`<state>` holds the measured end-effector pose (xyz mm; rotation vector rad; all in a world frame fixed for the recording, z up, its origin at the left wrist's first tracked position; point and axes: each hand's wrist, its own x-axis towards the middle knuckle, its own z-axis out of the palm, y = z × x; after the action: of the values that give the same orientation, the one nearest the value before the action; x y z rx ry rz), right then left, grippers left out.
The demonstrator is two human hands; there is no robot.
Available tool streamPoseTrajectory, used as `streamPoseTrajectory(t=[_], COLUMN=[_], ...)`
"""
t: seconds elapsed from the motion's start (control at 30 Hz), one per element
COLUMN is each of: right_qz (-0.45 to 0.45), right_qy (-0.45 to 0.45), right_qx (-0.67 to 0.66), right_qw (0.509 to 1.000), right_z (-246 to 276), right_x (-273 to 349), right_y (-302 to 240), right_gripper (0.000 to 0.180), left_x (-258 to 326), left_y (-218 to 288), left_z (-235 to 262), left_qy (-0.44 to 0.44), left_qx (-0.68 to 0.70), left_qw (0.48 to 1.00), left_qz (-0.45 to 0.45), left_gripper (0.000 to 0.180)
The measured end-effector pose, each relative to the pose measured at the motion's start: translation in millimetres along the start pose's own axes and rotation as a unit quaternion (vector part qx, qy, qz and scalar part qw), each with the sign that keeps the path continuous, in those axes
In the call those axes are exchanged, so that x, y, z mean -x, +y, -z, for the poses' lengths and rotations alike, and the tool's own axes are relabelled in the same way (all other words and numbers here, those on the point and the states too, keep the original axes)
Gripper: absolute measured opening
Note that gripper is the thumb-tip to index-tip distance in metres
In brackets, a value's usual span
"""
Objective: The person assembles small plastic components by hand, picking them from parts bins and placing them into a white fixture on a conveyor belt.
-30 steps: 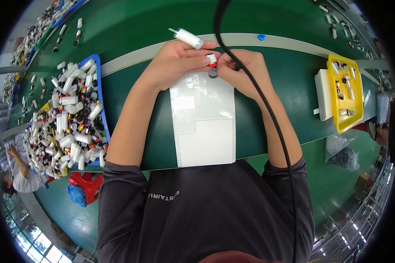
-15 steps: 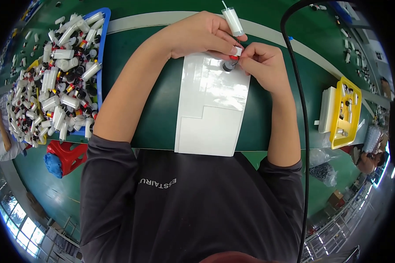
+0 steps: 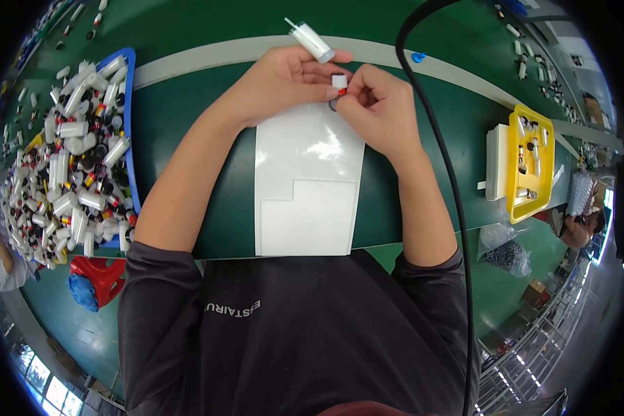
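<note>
Green bench now sits higher in view than a moment ago, white sheet at centre. Heaped tray at 9 o'clock, yellow tray at 3. At 12, left hand has lifted a white cylinder, grip pinching it. Right hand grip pressed on a small red-and-white cap, touching the left fingertips.

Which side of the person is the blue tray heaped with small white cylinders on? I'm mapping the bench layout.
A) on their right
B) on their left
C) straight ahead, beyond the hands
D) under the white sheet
B: the blue tray with its heap of white cylinders lies at the picture's left, beyond the left hand; the yellow tray is the one on the right, past the right hand.
</note>
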<state>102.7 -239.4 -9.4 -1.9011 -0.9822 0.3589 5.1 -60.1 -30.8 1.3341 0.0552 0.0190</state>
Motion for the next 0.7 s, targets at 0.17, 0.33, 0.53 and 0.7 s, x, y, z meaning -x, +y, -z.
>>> streamPoseTrajectory(t=[0.17, 0.33, 0.53, 0.7], right_qz=[0.002, 0.024, -0.005, 0.003], right_qy=[-0.015, 0.015, 0.003, -0.035], right_qx=[-0.036, -0.064, -0.083, -0.061], right_qw=[0.999, 0.998, 0.996, 0.998], right_z=[0.1, -9.1, -5.7, 3.7], right_x=[-2.1, -0.9, 1.4, -2.2], right_y=[-0.4, 4.0, 3.4, -0.3], right_gripper=[0.02, 0.014, 0.013, 0.014], left_x=[-1.2, -2.4, -3.7, -2.2], left_y=[-2.0, 0.9, -0.8, 0.3], left_z=[4.4, 6.8, 8.3, 9.1], left_qy=[0.009, 0.019, -0.006, 0.0], left_qx=[0.043, 0.056, 0.115, 0.124], left_qw=[0.999, 0.996, 0.993, 0.991], left_qz=[0.025, 0.061, 0.034, 0.047], left_gripper=[0.048, 0.047, 0.045, 0.042])
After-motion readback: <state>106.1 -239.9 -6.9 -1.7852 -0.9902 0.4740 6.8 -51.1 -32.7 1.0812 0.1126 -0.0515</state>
